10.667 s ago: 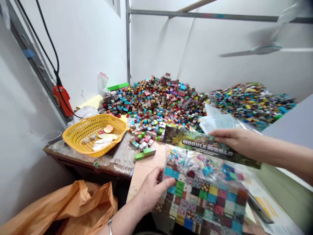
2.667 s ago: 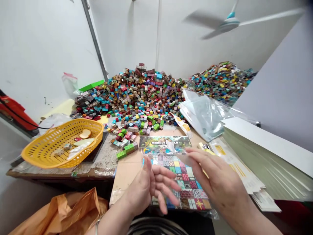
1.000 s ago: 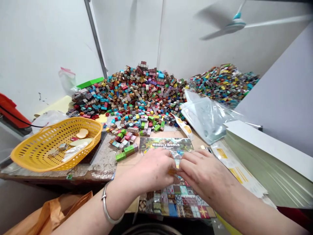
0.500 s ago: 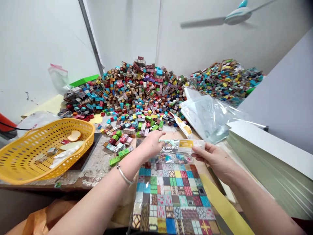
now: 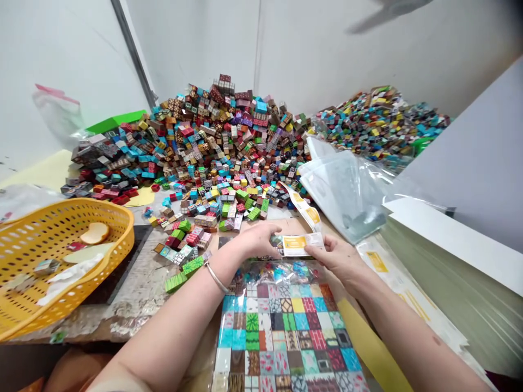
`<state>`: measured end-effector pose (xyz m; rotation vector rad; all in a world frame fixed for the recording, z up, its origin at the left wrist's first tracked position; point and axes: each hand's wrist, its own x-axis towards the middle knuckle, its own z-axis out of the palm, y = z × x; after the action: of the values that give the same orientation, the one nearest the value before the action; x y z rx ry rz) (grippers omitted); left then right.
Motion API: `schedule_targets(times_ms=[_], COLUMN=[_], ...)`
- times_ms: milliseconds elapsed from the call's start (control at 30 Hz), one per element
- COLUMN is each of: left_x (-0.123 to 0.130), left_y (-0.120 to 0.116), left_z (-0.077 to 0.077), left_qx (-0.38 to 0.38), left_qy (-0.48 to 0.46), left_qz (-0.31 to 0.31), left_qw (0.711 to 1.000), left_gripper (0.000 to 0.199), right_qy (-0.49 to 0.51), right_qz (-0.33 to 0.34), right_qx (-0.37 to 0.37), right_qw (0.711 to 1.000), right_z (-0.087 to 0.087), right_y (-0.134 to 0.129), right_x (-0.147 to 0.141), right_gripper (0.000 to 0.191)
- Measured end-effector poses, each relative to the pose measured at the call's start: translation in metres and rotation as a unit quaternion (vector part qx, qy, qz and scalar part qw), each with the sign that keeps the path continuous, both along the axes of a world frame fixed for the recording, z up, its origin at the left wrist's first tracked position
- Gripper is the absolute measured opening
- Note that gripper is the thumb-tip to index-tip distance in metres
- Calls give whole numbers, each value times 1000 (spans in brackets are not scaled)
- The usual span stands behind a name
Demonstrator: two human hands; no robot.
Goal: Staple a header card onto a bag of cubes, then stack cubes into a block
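My right hand (image 5: 333,258) pinches the right end of a small label (image 5: 296,245) with a yellow and white print. Just left of the label is my left hand (image 5: 259,242), its fingers apart and nothing between them. Both hands are over the top of a clear bag (image 5: 281,272) that holds small coloured pieces. Below them lies a sheet printed with many coloured block patterns (image 5: 286,332), under shiny clear plastic.
Large heaps of small patterned blocks (image 5: 220,141) fill the back. A yellow basket (image 5: 118,239) stands at the left. Clear plastic sleeves (image 5: 347,190), a strip of labels (image 5: 304,209) and a tall stack of sheets (image 5: 457,250) are at the right.
The label has shifted left and slightly down in my right hand, nearer my left hand. My left hand has turned, its fingers now facing the label. The whole view has shifted.
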<state>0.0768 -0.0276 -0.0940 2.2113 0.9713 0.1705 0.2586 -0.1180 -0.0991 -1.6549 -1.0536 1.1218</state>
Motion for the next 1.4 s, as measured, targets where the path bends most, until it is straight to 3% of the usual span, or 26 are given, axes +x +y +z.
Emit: schedule_targets(times_ms=[133, 367, 600, 1400], left_x=[0, -3, -5, -5], left_y=[5, 9, 12, 10], left_z=[-3, -8, -14, -14], left_qx=[-16, -39, -43, -76], left_qy=[-28, -88, -141, -158], left_qz=[-3, -41, -59, -31], left_qw=[999, 995, 987, 984], left_gripper=[70, 36, 31, 28], right_qy=[-19, -43, 6, -18], right_qz=[-11, -53, -45, -43], right_qx=[-12, -6, -6, -2], right_qw=[1000, 998, 999, 999], right_z=[-2, 8, 7, 3], right_y=[1, 0, -3, 3], right_x=[0, -8, -12, -6], right_gripper=[23, 23, 28, 22])
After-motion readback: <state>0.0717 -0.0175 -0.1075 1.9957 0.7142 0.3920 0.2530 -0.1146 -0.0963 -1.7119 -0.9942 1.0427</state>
